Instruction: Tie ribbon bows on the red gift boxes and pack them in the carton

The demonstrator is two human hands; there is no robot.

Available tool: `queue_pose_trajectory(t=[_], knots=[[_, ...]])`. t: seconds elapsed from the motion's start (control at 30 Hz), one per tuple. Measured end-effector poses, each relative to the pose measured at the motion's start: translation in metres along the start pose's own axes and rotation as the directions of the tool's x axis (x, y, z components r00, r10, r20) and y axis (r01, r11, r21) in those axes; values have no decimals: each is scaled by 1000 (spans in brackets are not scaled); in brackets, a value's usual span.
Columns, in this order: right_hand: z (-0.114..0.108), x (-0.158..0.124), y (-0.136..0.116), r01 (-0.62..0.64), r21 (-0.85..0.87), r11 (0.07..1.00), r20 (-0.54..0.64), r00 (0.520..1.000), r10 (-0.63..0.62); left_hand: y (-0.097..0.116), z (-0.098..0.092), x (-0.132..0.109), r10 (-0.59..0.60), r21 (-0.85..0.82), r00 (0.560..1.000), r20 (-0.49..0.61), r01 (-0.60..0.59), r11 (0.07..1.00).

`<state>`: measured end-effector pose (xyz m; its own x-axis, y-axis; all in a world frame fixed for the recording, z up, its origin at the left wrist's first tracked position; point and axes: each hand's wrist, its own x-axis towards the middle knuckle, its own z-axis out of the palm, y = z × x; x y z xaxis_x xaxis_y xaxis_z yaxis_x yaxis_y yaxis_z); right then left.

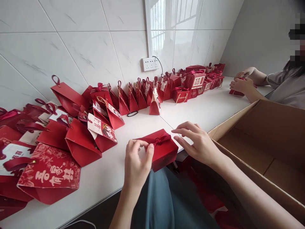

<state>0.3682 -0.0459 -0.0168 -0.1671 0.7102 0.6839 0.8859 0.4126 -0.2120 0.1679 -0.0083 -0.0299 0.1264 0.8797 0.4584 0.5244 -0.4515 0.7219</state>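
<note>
A small red gift box (164, 152) with a dark red ribbon bow (162, 139) lies at the near edge of the white counter (205, 109). My left hand (137, 162) is closed in a pinch at the box's left end, at the ribbon. My right hand (199, 143) hovers just right of the box with its fingers stretched out and apart, holding nothing; the fingertips are close to the bow.
Several red gift bags and boxes (71, 127) crowd the counter's left side and line the tiled wall (152, 92). An open cardboard carton (264, 140) stands at my right. Another person's hands (241, 83) hold a red box at the far right. A black hair tie (132, 113) lies on the counter.
</note>
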Motion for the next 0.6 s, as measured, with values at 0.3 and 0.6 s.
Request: queue_pose_trajectory(t=[0.3, 0.6], knots=[[8, 12, -13, -471, 178, 864, 258, 870, 421, 2, 0, 2, -190, -85, 967, 168, 206, 975], [18, 17, -11, -684, 438, 583, 499, 725, 475, 2, 0, 0, -191, -111, 971, 146, 208, 972]])
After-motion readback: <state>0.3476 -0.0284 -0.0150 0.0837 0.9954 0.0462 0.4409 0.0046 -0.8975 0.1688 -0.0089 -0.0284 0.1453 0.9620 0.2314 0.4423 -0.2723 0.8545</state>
